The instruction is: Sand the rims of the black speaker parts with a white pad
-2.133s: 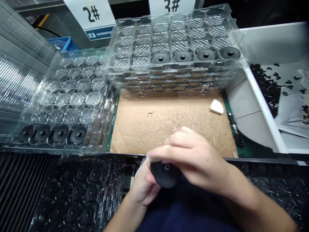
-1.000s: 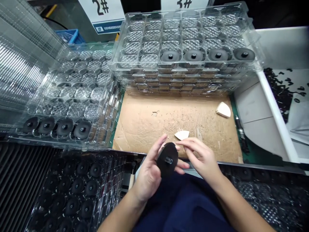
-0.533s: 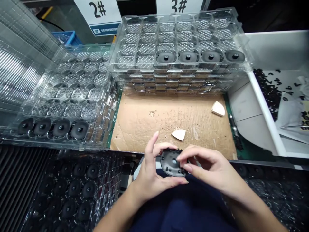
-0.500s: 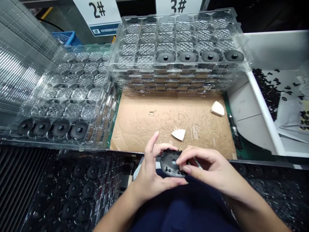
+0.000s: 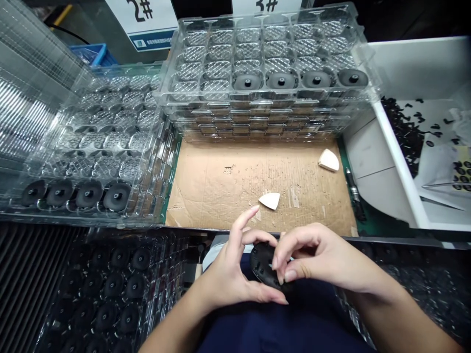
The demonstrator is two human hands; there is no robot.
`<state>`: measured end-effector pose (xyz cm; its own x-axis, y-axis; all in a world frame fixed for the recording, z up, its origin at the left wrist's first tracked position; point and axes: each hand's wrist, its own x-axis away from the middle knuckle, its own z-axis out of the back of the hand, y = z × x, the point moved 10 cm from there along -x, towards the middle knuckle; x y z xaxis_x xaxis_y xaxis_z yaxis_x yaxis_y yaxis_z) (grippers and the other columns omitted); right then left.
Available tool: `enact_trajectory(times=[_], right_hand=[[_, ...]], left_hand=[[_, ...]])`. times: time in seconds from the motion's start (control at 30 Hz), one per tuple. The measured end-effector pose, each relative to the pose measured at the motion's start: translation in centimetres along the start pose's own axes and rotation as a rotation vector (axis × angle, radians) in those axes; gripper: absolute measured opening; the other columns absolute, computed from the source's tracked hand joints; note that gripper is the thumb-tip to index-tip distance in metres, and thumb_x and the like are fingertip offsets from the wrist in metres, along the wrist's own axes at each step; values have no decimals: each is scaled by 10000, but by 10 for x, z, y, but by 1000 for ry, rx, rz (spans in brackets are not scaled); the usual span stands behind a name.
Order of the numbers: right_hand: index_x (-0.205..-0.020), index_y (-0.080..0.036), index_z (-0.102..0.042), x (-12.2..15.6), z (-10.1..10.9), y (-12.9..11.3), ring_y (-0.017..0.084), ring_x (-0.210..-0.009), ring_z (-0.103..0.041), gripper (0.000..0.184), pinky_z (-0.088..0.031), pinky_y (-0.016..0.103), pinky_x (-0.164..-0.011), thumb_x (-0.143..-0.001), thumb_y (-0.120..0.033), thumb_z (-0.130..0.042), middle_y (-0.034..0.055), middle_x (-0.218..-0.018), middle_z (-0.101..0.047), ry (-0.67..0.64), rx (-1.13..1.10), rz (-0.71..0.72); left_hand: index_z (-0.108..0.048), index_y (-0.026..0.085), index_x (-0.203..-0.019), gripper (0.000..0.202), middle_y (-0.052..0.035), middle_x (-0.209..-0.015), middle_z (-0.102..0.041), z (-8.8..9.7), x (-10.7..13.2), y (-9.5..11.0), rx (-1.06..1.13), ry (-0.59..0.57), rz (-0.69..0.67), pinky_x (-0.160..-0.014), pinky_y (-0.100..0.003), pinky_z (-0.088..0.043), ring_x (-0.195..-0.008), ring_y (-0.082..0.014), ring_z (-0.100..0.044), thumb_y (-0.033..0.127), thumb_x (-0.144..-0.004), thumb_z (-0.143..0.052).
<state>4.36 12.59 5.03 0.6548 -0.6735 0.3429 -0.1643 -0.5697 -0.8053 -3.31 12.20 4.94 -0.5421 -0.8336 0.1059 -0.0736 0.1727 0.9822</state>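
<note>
My left hand (image 5: 235, 267) is closed around the edge of a round black plastic cover (image 5: 260, 267), thumb below and fingers above, with the index finger raised. The cover is tilted, its inner side with small posts facing me. Over its right part, my right hand (image 5: 309, 255) pinches with thumb and fingertips close to the cover's centre. Whatever lies between those fingertips is too small or hidden to make out. Beyond the hands, a white wedge-shaped piece (image 5: 270, 200) lies on the cardboard sheet (image 5: 206, 196).
Clear plastic trays (image 5: 257, 98) stand stacked at the back, with several black covers in the front row. More trays (image 5: 106, 166) are at left. A white bin (image 5: 395, 162) with small black parts is at right, beside a pen-like tool (image 5: 353, 189) and another white wedge (image 5: 328, 160).
Both hands and the cover have moved slightly lower in view, and the cover has tipped more steeply. My right fingers have curled closer together. The whole scene has shifted a little.
</note>
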Motion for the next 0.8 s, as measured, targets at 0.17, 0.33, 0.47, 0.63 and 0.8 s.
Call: enact_trajectory(times=[0.17, 0.33, 0.47, 0.63, 0.8], right_hand=[[-770, -224, -724, 7, 2, -3, 68, -685, -617, 137, -482, 144, -652, -759, -89, -706, -29, -751, -688, 14, 26, 47], [-767, -205, -710, 12, 7, -6, 88, -699, -624, 51, -482, 173, -661, -785, -157, -706, -9, -750, -685, 69, 93, 102], [-782, -219, -733, 21, 23, -3, 116, -648, -616, 49, -475, 202, -601, -760, -260, -748, 7, -720, -684, 230, 214, 137], [-792, -228, -735, 39, 35, -9, 142, -667, -619, 69, -473, 224, -595, -790, -295, -722, 29, -746, -686, 373, 308, 220], [-820, -259, -705, 62, 52, -13, 110, -630, -577, 73, -457, 194, -576, -846, -220, -649, -7, -692, -612, 487, 310, 362]], left_hand=[[-119, 328, -1408, 1043, -52, -1075, -619, -4, -4, 2, 4, -27, -10, -1039, -439, -328, -1073, -258, -588, 387, -621, -800], [-132, 330, -1411, 1022, -69, -1109, -607, -3, -5, 6, -38, -3, -59, -1021, -445, -364, -1064, -254, -588, 368, -633, -793], [-165, 386, -1406, 1006, -46, -1165, -585, 1, -4, 14, -89, 61, -158, -977, -390, -418, -1079, -224, -569, 296, -633, -803], [-146, 378, -1417, 997, -61, -1210, -572, -1, -6, 22, -162, 90, -223, -957, -397, -449, -1091, -225, -568, 227, -665, -783], [-156, 375, -1417, 994, -61, -1223, -573, -3, -6, 24, -227, 122, -231, -1017, -423, -404, -1150, -226, -534, 228, -660, -784]])
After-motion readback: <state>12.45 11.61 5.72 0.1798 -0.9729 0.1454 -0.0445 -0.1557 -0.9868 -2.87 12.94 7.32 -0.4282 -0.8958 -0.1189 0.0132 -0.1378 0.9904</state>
